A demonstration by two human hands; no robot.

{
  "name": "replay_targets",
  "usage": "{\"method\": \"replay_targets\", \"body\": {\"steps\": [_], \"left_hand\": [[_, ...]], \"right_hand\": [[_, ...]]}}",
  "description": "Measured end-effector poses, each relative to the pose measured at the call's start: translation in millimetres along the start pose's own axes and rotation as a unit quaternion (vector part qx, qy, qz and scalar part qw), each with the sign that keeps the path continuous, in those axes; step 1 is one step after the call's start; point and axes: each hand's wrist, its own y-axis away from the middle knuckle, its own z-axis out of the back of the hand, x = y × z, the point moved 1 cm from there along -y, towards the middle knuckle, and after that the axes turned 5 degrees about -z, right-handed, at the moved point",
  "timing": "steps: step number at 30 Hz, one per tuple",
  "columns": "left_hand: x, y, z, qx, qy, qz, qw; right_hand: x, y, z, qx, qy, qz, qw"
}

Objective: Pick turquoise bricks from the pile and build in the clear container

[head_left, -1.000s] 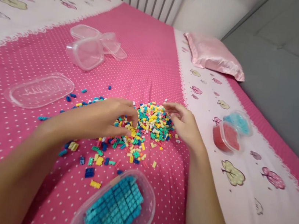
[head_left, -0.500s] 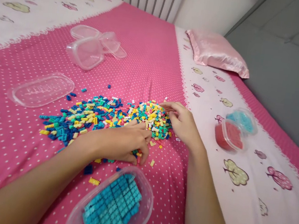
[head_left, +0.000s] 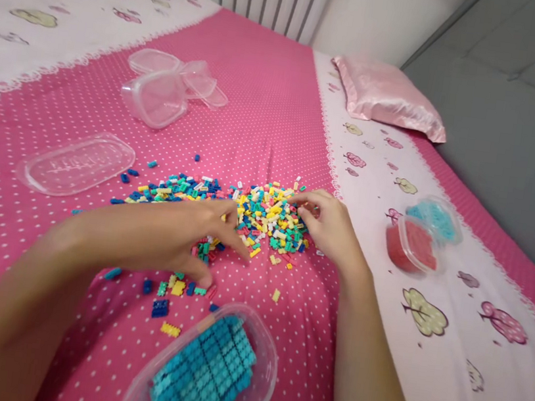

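Observation:
A pile of small toy building bricks (head_left: 272,218) in blue, green, yellow, white and red lies spread on the pink dotted bedsheet. Over its near left part hovers my left hand (head_left: 198,234), thumb and fingers apart, nothing visible between them. Against the pile's right edge rests my right hand (head_left: 330,229), its index finger and thumb apart at the bricks. Nearest me, a clear plastic tub (head_left: 267,366) contains turquoise and blue bricks joined in a slab (head_left: 206,374). Several loose bricks, including a yellow one (head_left: 170,329) and a dark blue one (head_left: 160,308), lie beside the tub.
A clear lid (head_left: 78,164) lies at left, with clear containers (head_left: 159,99) behind the pile. At right stand a tub of red pieces (head_left: 413,244) and one of light blue pieces (head_left: 434,217). A pink pillow (head_left: 387,91) lies near the grey headboard (head_left: 517,123).
My left hand has moved left and lifted off the bricks, its fingers spreading apart. Loose bricks that it covered now show. My right hand stays at the pile's right edge.

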Motion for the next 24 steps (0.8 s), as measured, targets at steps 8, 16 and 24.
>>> {"method": "replay_targets", "body": {"steps": [8, 16, 24], "left_hand": [[-11, 28, -25.9, 0.053, 0.066, 0.13, 0.988], [-23, 37, -51.1, 0.02, -0.008, 0.096, 0.995], [-37, 21, -49.5, -0.005, -0.012, 0.049, 0.999]], "right_hand": [[0, 1, -1, 0.004, 0.023, -0.003, 1.0], [-1, 1, -1, 0.01, 0.018, -0.017, 1.0], [-1, 2, -3, 0.027, -0.003, -0.021, 0.999]]}}
